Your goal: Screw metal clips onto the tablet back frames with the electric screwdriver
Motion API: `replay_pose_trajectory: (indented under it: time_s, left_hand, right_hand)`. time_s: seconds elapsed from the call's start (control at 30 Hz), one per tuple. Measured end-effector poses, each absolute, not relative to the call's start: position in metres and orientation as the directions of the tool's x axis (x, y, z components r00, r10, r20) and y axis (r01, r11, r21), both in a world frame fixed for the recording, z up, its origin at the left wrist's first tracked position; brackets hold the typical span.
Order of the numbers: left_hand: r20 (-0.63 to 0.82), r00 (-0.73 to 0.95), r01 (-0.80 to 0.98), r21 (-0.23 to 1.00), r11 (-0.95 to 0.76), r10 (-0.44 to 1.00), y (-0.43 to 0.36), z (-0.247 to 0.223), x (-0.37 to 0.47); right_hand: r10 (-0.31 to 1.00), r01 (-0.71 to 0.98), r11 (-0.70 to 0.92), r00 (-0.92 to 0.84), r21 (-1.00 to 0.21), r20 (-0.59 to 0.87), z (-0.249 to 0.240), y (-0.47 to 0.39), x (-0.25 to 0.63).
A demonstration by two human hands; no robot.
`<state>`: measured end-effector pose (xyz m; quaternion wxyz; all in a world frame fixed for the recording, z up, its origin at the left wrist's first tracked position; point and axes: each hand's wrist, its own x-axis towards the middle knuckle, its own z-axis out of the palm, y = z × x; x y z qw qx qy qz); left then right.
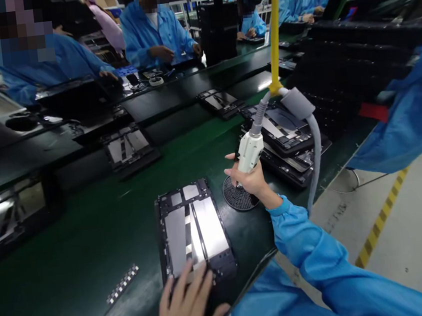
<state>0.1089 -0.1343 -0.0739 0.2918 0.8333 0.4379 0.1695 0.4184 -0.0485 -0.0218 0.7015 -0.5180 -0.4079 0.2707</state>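
In my right hand (249,176) is a white electric screwdriver (250,150), its grey cable rising from the top and its tip pointing down at a round black perforated screw tray (239,195). The fingers wrap the tool's lower body, though the tip is mostly hidden. My left hand (188,301) lies with fingers spread on the near edge of an opened tablet (210,226). Silver battery panels, dark ribbon strips and a black frame show inside that tablet, which rests flat on the green bench. The screw tray sits just right of it.
Stacked opened tablets (283,130) stand at the right behind the screwdriver. More tablets (129,146) lie along the bench. A yellow strap (275,30) hangs by the screwdriver cable. Strips of small parts (122,285) lie at front left. Co-workers in blue (160,30) sit across the line.
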Motion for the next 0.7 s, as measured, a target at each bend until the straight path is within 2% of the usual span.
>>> replay_pose_trajectory:
  time_s: [0.03,0.1,0.2,0.33,0.57,0.7]
  left_hand:
    - [0.053,0.621,0.65,0.522,-0.552,0.782,-0.121,-0.072,0.108]
    - [0.076,0.659,0.677,0.371,-0.635,0.748,-0.109,-0.073,0.109]
    - [0.138,0.643,0.701,0.291,-0.652,0.753,-0.122,-0.085,0.12]
    - [0.231,0.56,0.736,0.301,-0.606,0.795,-0.151,-0.098,0.137]
    - [0.246,0.483,0.776,0.324,-0.542,0.84,-0.162,-0.099,0.158]
    - [0.215,0.464,0.737,0.444,-0.509,0.859,-0.16,-0.083,0.146]
  right_hand:
    - [0.807,0.034,0.313,0.517,-0.949,0.285,-0.023,-0.048,0.417]
    - [0.817,0.023,0.297,0.511,-0.954,0.267,-0.024,-0.047,0.415]
    - [0.839,0.008,0.266,0.49,-0.964,0.235,-0.028,-0.045,0.413]
    - [0.846,0.012,0.257,0.48,-0.966,0.231,-0.031,-0.045,0.41]
    - [0.846,0.075,0.256,0.464,-0.964,0.261,-0.034,-0.046,0.409]
    - [0.822,0.137,0.25,0.492,-0.958,0.285,-0.025,-0.055,0.405]
